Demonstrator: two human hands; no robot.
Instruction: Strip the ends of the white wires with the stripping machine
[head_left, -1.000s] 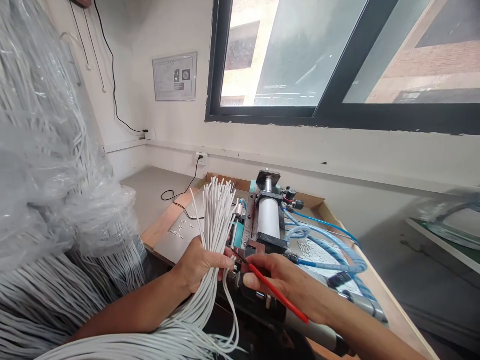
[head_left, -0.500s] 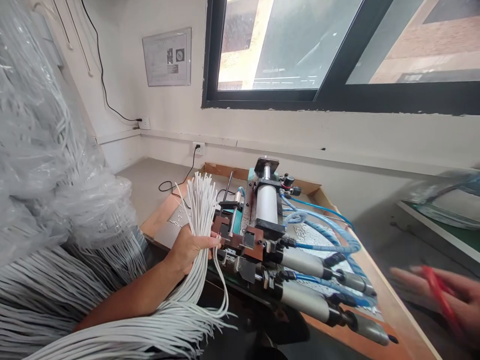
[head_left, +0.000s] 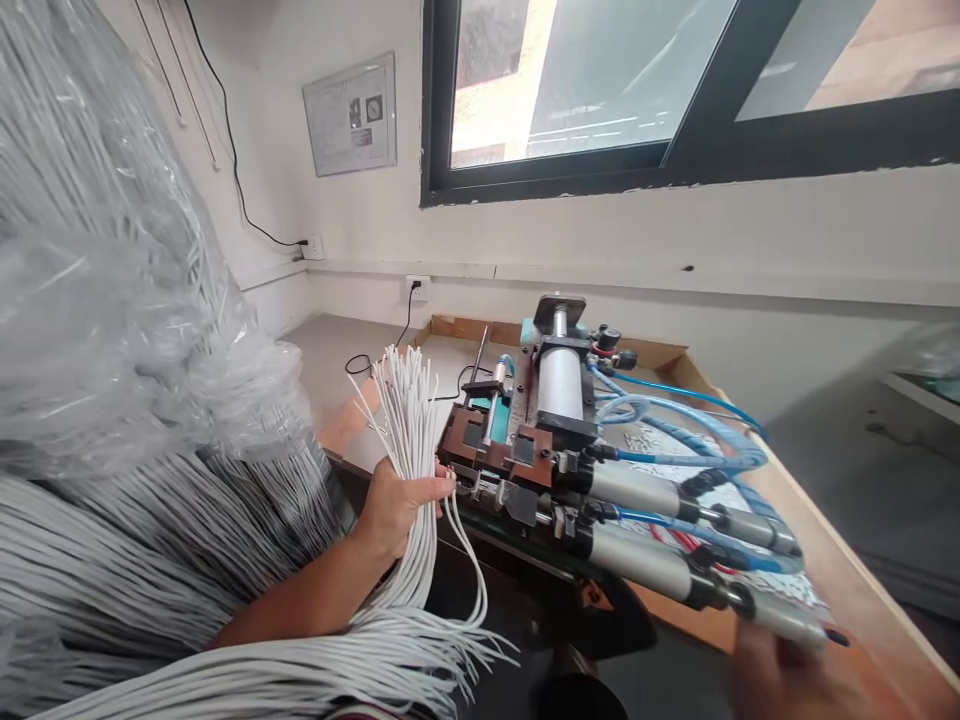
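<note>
My left hand (head_left: 401,505) is closed around a thick bundle of thin white cables (head_left: 411,425), held upright beside the machine. Between the thumb and forefinger a few cable ends (head_left: 450,472) stick out, with one strand hanging in a loop below. The brown jaw blocks of a pneumatic machine (head_left: 534,455) are just right of this hand. My right hand (head_left: 784,675) is at the lower right, smeared by motion and partly behind the end of a grey cylinder (head_left: 780,612). Its fingers cannot be made out. Something red (head_left: 686,541) lies among white scraps under the blue hoses.
Plastic-wrapped bundles of cables (head_left: 150,400) stand high on the left. More white cables (head_left: 285,670) lie across the front. The machine sits in a shallow wooden-edged tray (head_left: 847,560) with white scraps. A wall and window (head_left: 592,90) are behind.
My right hand has moved left from the far right to the machine's cylinder end; the red item it carried now shows under the hoses. My left hand keeps its grip. The view has shifted.
</note>
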